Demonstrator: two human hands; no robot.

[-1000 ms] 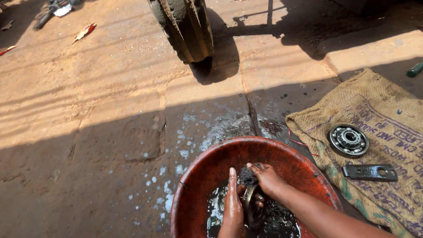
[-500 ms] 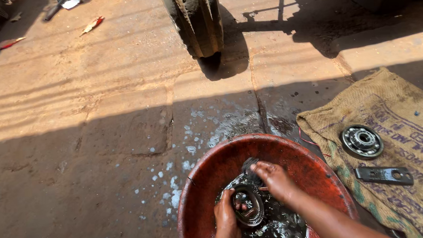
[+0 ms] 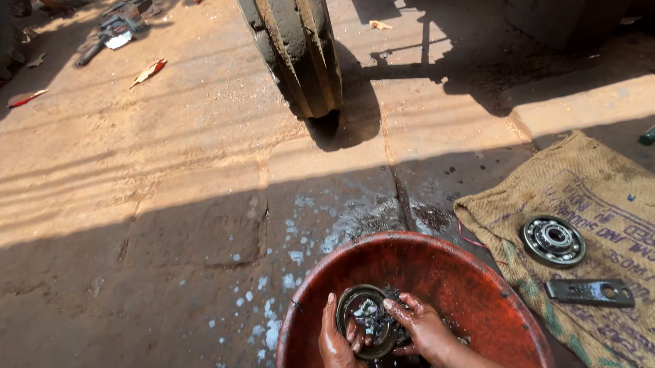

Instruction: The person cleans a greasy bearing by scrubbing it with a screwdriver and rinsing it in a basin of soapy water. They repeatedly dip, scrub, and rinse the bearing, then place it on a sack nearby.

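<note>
Round metal ring part, wet and dark, sits inside red basin at bottom center. Left hand cups its left rim, grip closed on it; right hand grasps its right side, fingers over the center. Right of basin: burlap sack w/ a bearing and flat metal plate. Beyond basin: wet splashes on concrete floor, a tire upright.

Sunlit concrete floor, hard shadows, tyre upright.
</note>
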